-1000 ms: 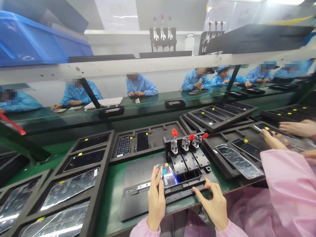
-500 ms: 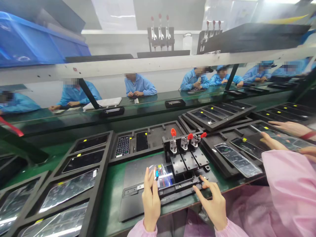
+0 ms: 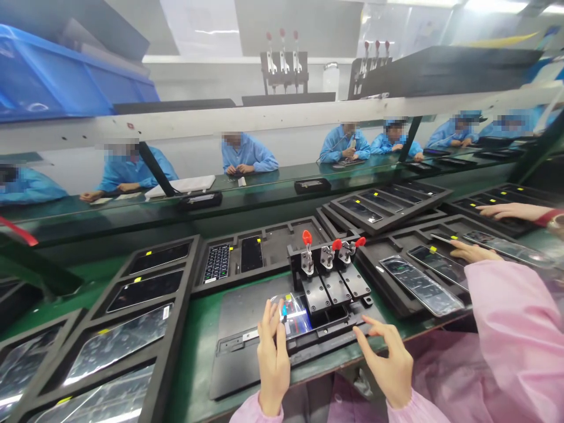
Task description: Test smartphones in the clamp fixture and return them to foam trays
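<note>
- High on the far left, a blue plastic bin (image 3: 57, 76) sits on a shelf (image 3: 132, 120), well above the work.
- Along the left of the green bench (image 3: 191, 358), black trays (image 3: 189, 258) hold dark phone screens (image 3: 145, 296) and shiny film-wrapped panels (image 3: 118, 338).
- Further along, a smaller tray (image 3: 273, 235) holds a keyboard-patterned panel (image 3: 217, 263) beside a plain dark panel (image 3: 252, 254).
- The left hand (image 3: 273, 364) is at the near edge of a clear film-covered panel (image 3: 294, 314), which lies on the fixture's low front section. Its fingers (image 3: 267, 314) are bunched against that edge; whether they grip it, I cannot tell.
- The right hand (image 3: 390, 367) has eased back from the metal fixture (image 3: 335, 294). Its fingers (image 3: 374, 326) are open, hold nothing, and sit just beside the fixture's front edge.
- Three red-handled clamps (image 3: 328, 252) stand upright on the fixture.
- On the right, a co-worker's hands (image 3: 476, 252) reach over a tray of wrapped panels (image 3: 420, 285).
</note>
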Motion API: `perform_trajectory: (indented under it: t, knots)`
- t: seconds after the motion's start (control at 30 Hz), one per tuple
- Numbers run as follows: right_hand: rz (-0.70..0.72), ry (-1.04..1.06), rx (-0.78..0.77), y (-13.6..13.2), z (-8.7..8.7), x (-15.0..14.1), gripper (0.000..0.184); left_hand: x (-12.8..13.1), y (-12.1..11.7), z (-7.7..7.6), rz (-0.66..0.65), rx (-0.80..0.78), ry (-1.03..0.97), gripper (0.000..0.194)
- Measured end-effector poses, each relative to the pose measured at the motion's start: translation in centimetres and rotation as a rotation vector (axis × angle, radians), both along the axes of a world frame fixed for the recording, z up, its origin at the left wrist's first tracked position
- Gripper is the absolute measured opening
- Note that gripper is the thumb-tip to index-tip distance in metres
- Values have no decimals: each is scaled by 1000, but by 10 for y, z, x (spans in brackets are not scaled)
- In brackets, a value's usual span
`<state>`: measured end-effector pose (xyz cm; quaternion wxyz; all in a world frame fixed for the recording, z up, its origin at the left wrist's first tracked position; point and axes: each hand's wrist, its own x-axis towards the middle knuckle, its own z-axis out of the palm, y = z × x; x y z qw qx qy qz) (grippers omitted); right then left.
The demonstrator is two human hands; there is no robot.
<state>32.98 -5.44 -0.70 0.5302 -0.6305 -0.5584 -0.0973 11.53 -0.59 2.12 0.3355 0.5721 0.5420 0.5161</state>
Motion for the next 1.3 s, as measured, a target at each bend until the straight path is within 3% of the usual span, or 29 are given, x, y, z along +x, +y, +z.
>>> perform_trajectory:
  t: [0.07, 0.17, 0.27, 0.33, 0.37, 0.43, 0.53, 0.63, 0.73, 1.0, 1.2, 1.3]
  knots:
    - [59, -6, 154, 7, 29, -1, 16, -2, 0, 0, 3, 24, 40, 48]
    - [142, -128, 300, 38, 93, -3, 15, -4, 2, 0, 29, 64, 127, 49]
    - [247, -327, 190, 85, 152, -8, 23, -7, 3, 2, 54, 80, 217, 51]
    - [285, -475, 71, 110, 173, -11, 20, -8, 3, 4, 57, 88, 267, 51]
    - [283, -516, 21, 116, 175, -13, 20, -9, 2, 5, 58, 91, 285, 51]
    - [233, -521, -3, 113, 164, -16, 23, -11, 2, 5, 59, 94, 315, 51]
    - [109, -490, 65, 85, 123, -22, 22, -14, 3, 5, 66, 98, 356, 51]
    - [0, -578, -56, 63, 83, -27, 39, -17, 4, 4, 50, 103, 393, 52]
    - [-29, -608, -186, 62, 64, -29, 42, -17, 6, 3, 41, 111, 418, 52]
    - [8, -575, -238, 69, 64, -25, 43, -13, 7, 4, 29, 99, 455, 53]
    - [136, -414, 54, 49, 69, -15, 43, -14, 9, 8, -8, 45, 471, 54]
    - [163, -326, 121, 36, 71, -14, 42, -15, 9, 7, -2, 63, 463, 54]
